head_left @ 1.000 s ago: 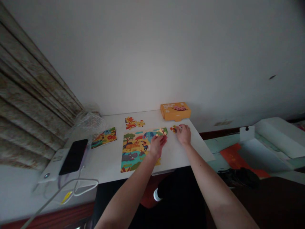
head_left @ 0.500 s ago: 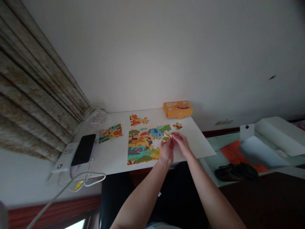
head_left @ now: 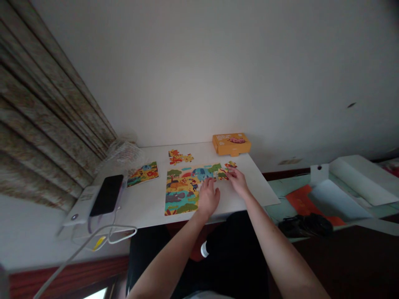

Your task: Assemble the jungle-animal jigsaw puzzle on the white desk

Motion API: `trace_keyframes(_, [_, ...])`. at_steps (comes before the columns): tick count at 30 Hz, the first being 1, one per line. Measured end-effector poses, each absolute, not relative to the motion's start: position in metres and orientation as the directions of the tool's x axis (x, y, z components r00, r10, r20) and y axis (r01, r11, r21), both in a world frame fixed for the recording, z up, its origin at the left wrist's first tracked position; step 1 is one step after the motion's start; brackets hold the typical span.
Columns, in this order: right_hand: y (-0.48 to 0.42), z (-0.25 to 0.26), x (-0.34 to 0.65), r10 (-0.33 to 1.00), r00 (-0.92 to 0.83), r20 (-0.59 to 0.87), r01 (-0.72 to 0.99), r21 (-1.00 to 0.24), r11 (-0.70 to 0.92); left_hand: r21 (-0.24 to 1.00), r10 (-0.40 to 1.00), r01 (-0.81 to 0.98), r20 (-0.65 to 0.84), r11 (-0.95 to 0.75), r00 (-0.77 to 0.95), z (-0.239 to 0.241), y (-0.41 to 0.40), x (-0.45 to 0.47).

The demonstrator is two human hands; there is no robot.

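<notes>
A partly joined jigsaw puzzle (head_left: 177, 197) with animals, trees and water lies on the white table (head_left: 143, 214). My left hand (head_left: 208, 198) rests over its right part with fingers spread, covering some of it. My right hand (head_left: 237, 182) pinches a puzzle piece (head_left: 222, 174) with a green and yellow print at the puzzle's upper right edge, beside the elephant. Just behind those fingers lies another loose puzzle piece (head_left: 231, 164). Joined tiger pieces (head_left: 178, 157) sit apart, behind the puzzle. A picture card (head_left: 145, 174) with a lion lies to the left.
An orange-yellow puzzle box (head_left: 232, 145) stands at the back by the wall. At the left are a black phone (head_left: 107, 195), a white cable (head_left: 123, 228) and clear plastic wrap (head_left: 124, 154). Right of the table, an open white box (head_left: 352, 178) and dark shoes (head_left: 307, 225) lie lower down.
My left hand has let go of the piece and moved left onto the puzzle, its fingers spreading. My right hand has brought the piece down to the puzzle's upper right edge.
</notes>
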State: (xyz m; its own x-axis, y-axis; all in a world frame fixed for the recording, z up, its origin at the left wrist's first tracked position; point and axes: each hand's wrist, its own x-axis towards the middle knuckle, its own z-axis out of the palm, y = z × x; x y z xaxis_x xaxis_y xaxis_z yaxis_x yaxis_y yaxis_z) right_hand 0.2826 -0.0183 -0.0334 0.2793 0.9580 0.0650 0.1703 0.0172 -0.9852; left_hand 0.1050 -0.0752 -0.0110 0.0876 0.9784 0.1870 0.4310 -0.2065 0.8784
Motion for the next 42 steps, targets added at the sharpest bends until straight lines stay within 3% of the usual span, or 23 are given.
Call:
trace_keyframes(2, [-0.013, -0.037, 0.281, 0.963, 0.254, 0.085, 0.311, -0.95, 0.002, 0.666, 0.94, 0.664, 0.238, -0.341, 0.244, -0.007, -0.072, 0.089])
trace_keyframes(4, [-0.012, -0.039, 0.276, 0.962, 0.253, 0.099, 0.473, -0.88, -0.034, 0.5, 0.918, 0.77, 0.217, -0.397, 0.332, -0.005, -0.069, 0.08])
trace_keyframes(7, [-0.015, -0.04, 0.269, 0.953, 0.26, 0.154, 0.669, -0.741, -0.063, 0.397, 0.906, 0.815, 0.158, -0.422, 0.393, -0.007, -0.067, 0.077])
trace_keyframes(13, [-0.024, -0.037, 0.259, 0.939, 0.179, 0.294, 0.849, -0.528, 0.003, 0.387, 0.909, 0.825, 0.115, -0.412, 0.4, -0.01, -0.068, 0.08])
trace_keyframes(20, [-0.031, -0.024, 0.254, 0.953, -0.053, 0.298, 0.916, -0.366, 0.166, 0.358, 0.905, 0.833, 0.117, -0.422, 0.408, -0.009, -0.067, 0.079])
trace_keyframes(26, [-0.033, -0.02, 0.253, 0.961, -0.097, 0.26, 0.931, -0.318, 0.18, 0.389, 0.908, 0.822, 0.117, -0.415, 0.403, -0.006, -0.067, 0.079])
trace_keyframes(31, [-0.034, -0.021, 0.253, 0.955, -0.093, 0.282, 0.921, -0.339, 0.19, 0.516, 0.896, 0.733, 0.223, -0.443, 0.384, -0.003, -0.065, 0.071])
trace_keyframes(34, [-0.032, -0.025, 0.257, 0.947, 0.02, 0.321, 0.911, -0.396, 0.114, 0.557, 0.86, 0.656, 0.328, -0.51, 0.39, 0.0, -0.066, 0.06])
trace_keyframes(38, [-0.022, -0.029, 0.271, 0.868, 0.37, 0.332, 0.857, -0.483, -0.18, 0.465, 0.863, 0.728, 0.312, -0.504, 0.398, 0.004, -0.073, 0.044])
trace_keyframes(42, [-0.007, -0.027, 0.291, 0.882, 0.391, 0.261, 0.851, -0.467, -0.239, 0.327, 0.88, 0.819, 0.233, -0.471, 0.414, 0.001, -0.085, 0.037])
